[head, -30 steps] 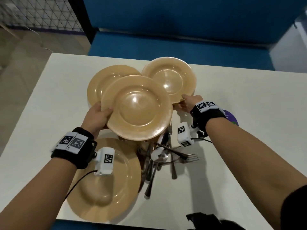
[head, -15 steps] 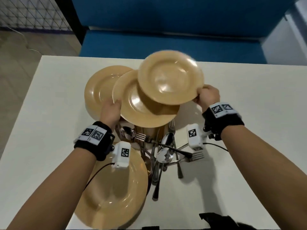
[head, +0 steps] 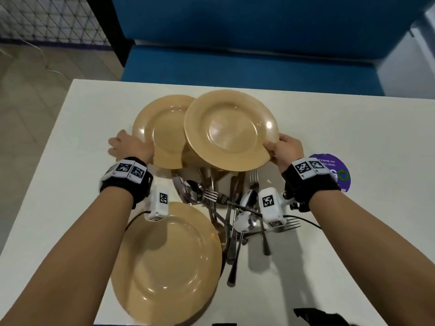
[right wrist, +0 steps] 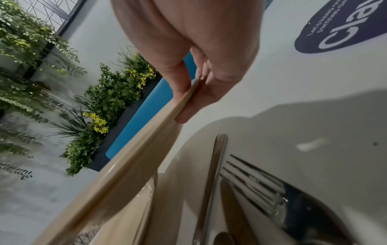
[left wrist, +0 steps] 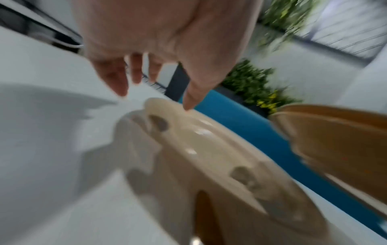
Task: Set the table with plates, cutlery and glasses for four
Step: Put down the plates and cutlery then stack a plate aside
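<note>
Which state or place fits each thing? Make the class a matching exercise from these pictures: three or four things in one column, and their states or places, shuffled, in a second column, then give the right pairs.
Column one:
1. raised plate
2. near plate
3. cutlery pile
4. purple sticker

Column two:
A. lies flat on the table under the left forearm
B. stuck to the table beside the right wrist
C. pinched at its rim by the right hand
D. heaped in the middle of the table, between the wrists

Pairs: 1-C, 2-A, 3-D, 4-B
</note>
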